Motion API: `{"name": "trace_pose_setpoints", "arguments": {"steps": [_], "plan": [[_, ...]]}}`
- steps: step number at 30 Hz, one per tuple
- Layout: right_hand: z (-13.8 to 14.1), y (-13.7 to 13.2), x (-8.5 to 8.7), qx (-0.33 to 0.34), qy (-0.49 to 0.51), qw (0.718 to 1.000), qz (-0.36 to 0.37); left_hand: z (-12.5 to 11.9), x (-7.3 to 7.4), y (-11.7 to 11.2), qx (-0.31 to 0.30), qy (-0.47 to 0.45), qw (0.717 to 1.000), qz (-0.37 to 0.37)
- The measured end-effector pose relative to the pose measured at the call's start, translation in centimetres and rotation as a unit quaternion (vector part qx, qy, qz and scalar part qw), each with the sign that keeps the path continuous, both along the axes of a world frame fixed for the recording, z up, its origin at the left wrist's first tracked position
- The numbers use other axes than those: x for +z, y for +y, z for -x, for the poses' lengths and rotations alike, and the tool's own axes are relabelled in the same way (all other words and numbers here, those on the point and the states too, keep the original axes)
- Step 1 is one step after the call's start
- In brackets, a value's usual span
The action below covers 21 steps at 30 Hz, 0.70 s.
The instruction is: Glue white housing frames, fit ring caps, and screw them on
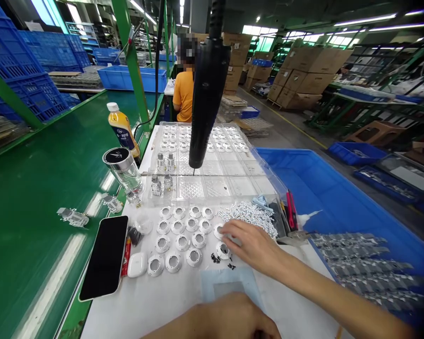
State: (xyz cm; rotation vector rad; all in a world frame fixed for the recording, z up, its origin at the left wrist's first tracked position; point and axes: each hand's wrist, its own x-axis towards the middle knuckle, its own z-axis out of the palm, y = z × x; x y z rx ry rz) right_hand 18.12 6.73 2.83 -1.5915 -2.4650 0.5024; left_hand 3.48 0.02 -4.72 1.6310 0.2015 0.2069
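In the head view, the right hand (254, 245) lies low at centre right of the white counter (162, 301). Its fingers (233, 230) are spread and nearly flat, tips resting on one white ring (223, 250) without closing round it, and a few small black screws (216, 258) lie just beside that ring. To the left, the other loose white rings (177, 227) sit in rough rows and look not yet worked on. In the clear tray (233, 169) above them only four small metal pieces (161, 162) stand in the near cells. Most cells there are empty, so I judge the batch to be early. A hanging electric screwdriver (207, 94) fills the upper centre, its tip over the tray. A pile of white pins (249, 214) lies near the right hand. The left hand (229, 315) is curled at the bottom edge and cut off, so I cannot tell whether it holds anything. The tray's far rows are too small to make out.
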Motion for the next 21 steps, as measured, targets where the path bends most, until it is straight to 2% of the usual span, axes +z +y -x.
{"name": "trace_pose_setpoints", "arguments": {"steps": [3,6,15,21], "plan": [[-0.4,-2.3,-0.3,0.013,0.004,1.000,0.023,-0.2,-0.2,-0.2,0.009,0.004,0.999,-0.033],[-0.2,-3.4,-0.9,0.003,0.003,1.000,0.029,-0.3,-0.1,-0.3,0.014,0.019,0.998,-0.065],[-0.7,-2.5,0.2,0.019,0.065,0.997,0.023,-0.4,0.7,-1.0,0.035,0.034,0.994,-0.100],[0.6,-2.9,-1.4,0.068,0.054,0.996,-0.012,-0.5,0.8,-1.2,0.057,0.032,0.992,-0.111]]}}
